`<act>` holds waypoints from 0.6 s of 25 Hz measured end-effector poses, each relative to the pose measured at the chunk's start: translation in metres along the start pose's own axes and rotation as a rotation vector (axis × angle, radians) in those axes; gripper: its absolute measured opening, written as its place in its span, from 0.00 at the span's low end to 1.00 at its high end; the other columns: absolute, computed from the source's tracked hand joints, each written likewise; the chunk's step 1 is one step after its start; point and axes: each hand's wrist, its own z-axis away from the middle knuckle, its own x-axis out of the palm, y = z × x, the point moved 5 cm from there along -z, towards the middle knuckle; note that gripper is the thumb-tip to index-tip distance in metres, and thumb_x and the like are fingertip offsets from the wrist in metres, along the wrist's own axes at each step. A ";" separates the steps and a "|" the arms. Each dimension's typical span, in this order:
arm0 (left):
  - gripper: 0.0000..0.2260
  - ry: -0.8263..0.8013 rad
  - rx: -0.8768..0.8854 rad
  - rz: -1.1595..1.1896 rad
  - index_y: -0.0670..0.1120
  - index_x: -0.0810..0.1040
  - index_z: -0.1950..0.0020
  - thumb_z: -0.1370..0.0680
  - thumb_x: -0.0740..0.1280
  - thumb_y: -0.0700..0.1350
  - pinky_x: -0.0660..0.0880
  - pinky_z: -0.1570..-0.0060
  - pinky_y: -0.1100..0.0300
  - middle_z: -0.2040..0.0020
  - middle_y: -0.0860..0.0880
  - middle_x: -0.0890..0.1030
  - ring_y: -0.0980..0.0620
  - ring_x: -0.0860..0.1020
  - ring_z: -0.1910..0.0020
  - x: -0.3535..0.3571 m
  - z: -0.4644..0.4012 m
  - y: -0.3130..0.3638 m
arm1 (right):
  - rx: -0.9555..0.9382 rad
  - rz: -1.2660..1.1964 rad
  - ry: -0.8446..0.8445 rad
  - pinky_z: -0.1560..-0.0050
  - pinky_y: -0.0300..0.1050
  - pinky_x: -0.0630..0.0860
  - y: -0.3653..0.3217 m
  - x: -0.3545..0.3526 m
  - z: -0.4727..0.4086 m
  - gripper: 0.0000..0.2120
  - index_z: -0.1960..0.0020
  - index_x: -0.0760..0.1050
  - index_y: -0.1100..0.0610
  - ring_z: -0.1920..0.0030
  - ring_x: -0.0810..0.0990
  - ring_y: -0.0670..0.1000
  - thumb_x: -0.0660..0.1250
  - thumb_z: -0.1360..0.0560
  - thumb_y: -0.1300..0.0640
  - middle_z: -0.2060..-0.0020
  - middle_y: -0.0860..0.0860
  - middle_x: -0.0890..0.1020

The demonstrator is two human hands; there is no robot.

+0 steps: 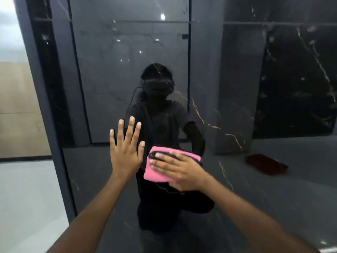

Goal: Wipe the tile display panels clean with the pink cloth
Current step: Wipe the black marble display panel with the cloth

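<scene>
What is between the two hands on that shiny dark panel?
In the head view, only a narrow strip of bare glossy tile panel separates the left hand from the pink cloth under the right hand.

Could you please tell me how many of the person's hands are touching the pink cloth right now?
1. The right hand presses flat on the pink cloth against the glossy tile panel. The left hand is spread open beside it, to its left, apart from the cloth.
</scene>
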 end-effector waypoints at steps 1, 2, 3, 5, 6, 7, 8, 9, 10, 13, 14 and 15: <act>0.26 0.009 0.012 -0.004 0.48 0.54 0.21 0.18 0.52 0.52 0.46 0.26 0.44 0.20 0.52 0.47 0.48 0.45 0.21 -0.001 -0.001 0.002 | 0.047 -0.021 0.046 0.24 0.51 0.53 0.024 -0.010 -0.001 0.32 0.27 0.68 0.57 0.26 0.65 0.54 0.67 0.31 0.56 0.29 0.55 0.71; 0.25 0.015 0.015 -0.004 0.47 0.54 0.21 0.18 0.51 0.52 0.45 0.25 0.44 0.20 0.50 0.49 0.47 0.45 0.21 -0.002 -0.001 0.003 | 0.208 -0.032 0.145 0.24 0.48 0.53 0.062 -0.025 0.000 0.33 0.29 0.69 0.57 0.29 0.67 0.55 0.67 0.34 0.59 0.32 0.57 0.74; 0.25 0.020 0.010 -0.003 0.47 0.53 0.21 0.17 0.50 0.52 0.44 0.25 0.44 0.21 0.49 0.51 0.47 0.44 0.21 -0.001 -0.002 0.002 | 0.439 -0.024 0.260 0.25 0.45 0.53 0.110 -0.044 0.008 0.34 0.30 0.69 0.57 0.30 0.68 0.56 0.67 0.36 0.60 0.33 0.60 0.75; 0.25 0.024 -0.007 0.012 0.47 0.52 0.21 0.17 0.49 0.52 0.43 0.25 0.44 0.21 0.48 0.52 0.47 0.44 0.21 0.000 -0.002 0.002 | 0.883 0.023 0.417 0.28 0.41 0.54 0.210 -0.087 0.042 0.35 0.27 0.67 0.58 0.27 0.64 0.58 0.65 0.35 0.59 0.29 0.61 0.71; 0.25 0.022 -0.013 0.019 0.47 0.51 0.21 0.17 0.50 0.52 0.42 0.24 0.44 0.21 0.48 0.52 0.46 0.44 0.21 0.001 0.000 0.002 | 1.032 0.010 0.490 0.29 0.42 0.55 0.242 -0.106 0.059 0.35 0.26 0.66 0.57 0.25 0.61 0.58 0.63 0.34 0.58 0.27 0.59 0.68; 0.25 0.020 -0.015 0.023 0.47 0.50 0.20 0.17 0.50 0.52 0.42 0.24 0.44 0.21 0.48 0.51 0.46 0.44 0.21 0.002 0.001 0.002 | 1.129 -0.017 0.570 0.30 0.44 0.55 0.255 -0.115 0.067 0.35 0.25 0.65 0.57 0.24 0.59 0.58 0.62 0.34 0.57 0.26 0.57 0.66; 0.26 0.017 -0.012 0.025 0.48 0.49 0.20 0.17 0.50 0.52 0.41 0.24 0.44 0.21 0.48 0.50 0.46 0.43 0.21 0.004 0.002 0.002 | 1.179 -0.011 0.605 0.29 0.48 0.57 0.250 -0.113 0.066 0.36 0.25 0.65 0.57 0.23 0.58 0.58 0.61 0.33 0.57 0.25 0.55 0.65; 0.26 0.011 0.000 0.023 0.48 0.48 0.20 0.17 0.50 0.52 0.41 0.25 0.44 0.20 0.48 0.49 0.46 0.43 0.21 0.004 0.001 0.001 | 1.168 0.006 0.616 0.29 0.52 0.59 0.229 -0.104 0.057 0.36 0.25 0.65 0.58 0.24 0.59 0.58 0.62 0.34 0.58 0.25 0.56 0.64; 0.26 0.007 0.015 0.020 0.49 0.48 0.20 0.17 0.49 0.52 0.40 0.25 0.44 0.20 0.49 0.48 0.46 0.43 0.21 0.002 0.000 0.000 | 1.101 0.002 0.601 0.28 0.55 0.59 0.195 -0.086 0.048 0.36 0.26 0.65 0.60 0.24 0.59 0.59 0.63 0.34 0.59 0.25 0.56 0.64; 0.25 0.018 -0.034 0.125 0.49 0.50 0.20 0.16 0.48 0.54 0.37 0.25 0.45 0.20 0.53 0.44 0.49 0.42 0.21 -0.010 0.004 0.002 | 0.476 0.002 0.223 0.24 0.57 0.52 0.021 0.003 0.023 0.36 0.26 0.65 0.60 0.22 0.55 0.55 0.65 0.33 0.57 0.25 0.56 0.64; 0.25 0.026 -0.068 0.175 0.50 0.50 0.20 0.17 0.49 0.53 0.37 0.25 0.45 0.20 0.54 0.44 0.49 0.42 0.21 -0.014 0.019 0.007 | 0.210 0.024 0.064 0.23 0.55 0.49 -0.041 0.029 0.025 0.34 0.25 0.64 0.57 0.22 0.55 0.53 0.65 0.31 0.55 0.25 0.54 0.64; 0.25 0.025 -0.079 0.214 0.51 0.50 0.20 0.17 0.49 0.53 0.37 0.25 0.45 0.20 0.54 0.44 0.49 0.43 0.21 -0.016 0.041 0.014 | 0.022 0.030 -0.055 0.22 0.54 0.47 -0.083 0.046 0.035 0.32 0.25 0.64 0.55 0.23 0.56 0.52 0.64 0.28 0.55 0.24 0.52 0.64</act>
